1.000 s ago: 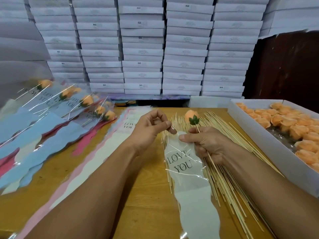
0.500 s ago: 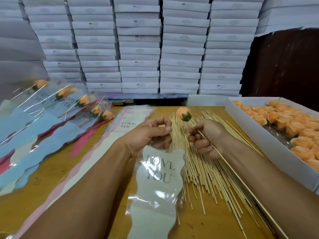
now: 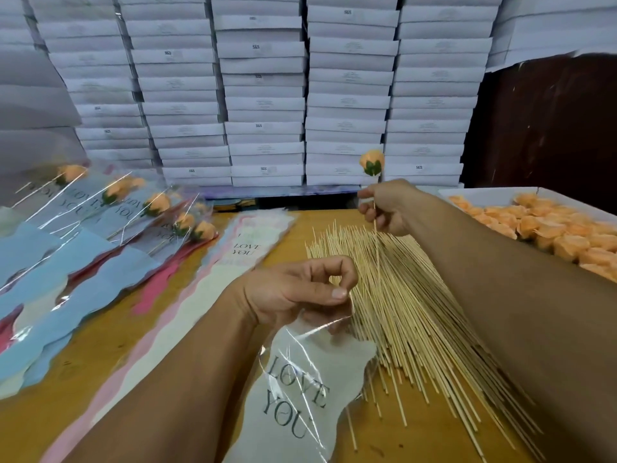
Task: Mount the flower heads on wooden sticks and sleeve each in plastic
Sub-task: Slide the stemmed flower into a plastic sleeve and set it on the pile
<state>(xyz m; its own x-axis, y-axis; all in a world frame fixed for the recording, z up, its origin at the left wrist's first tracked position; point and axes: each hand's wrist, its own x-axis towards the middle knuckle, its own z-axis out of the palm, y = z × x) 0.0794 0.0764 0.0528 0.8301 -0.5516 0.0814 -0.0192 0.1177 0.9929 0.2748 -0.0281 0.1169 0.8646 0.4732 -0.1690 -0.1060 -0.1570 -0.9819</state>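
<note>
My right hand [image 3: 387, 207] pinches a wooden stick [image 3: 376, 242] that carries an orange flower head [image 3: 371, 162] with green leaves at its top. The stick stands nearly upright above the table, its lower end pointing down toward my left hand [image 3: 297, 289]. My left hand pinches the top edge of a clear plastic sleeve [image 3: 300, 389] printed "LOVE YOU", which hangs down toward me. Flower and sleeve are apart.
A heap of loose wooden sticks [image 3: 410, 315] lies on the wooden table [image 3: 100, 372]. A white box [image 3: 474, 193] of orange flower heads [image 3: 547, 228] sits at right. Sleeved flowers [image 3: 140, 212] pile at left, a stack of empty sleeves [image 3: 240, 248] beside them. White boxes [image 3: 263, 95] are stacked behind.
My right hand lifted the flower on its stick up and away, turning the stick upright. My left hand drew the sleeve nearer to me and lower.
</note>
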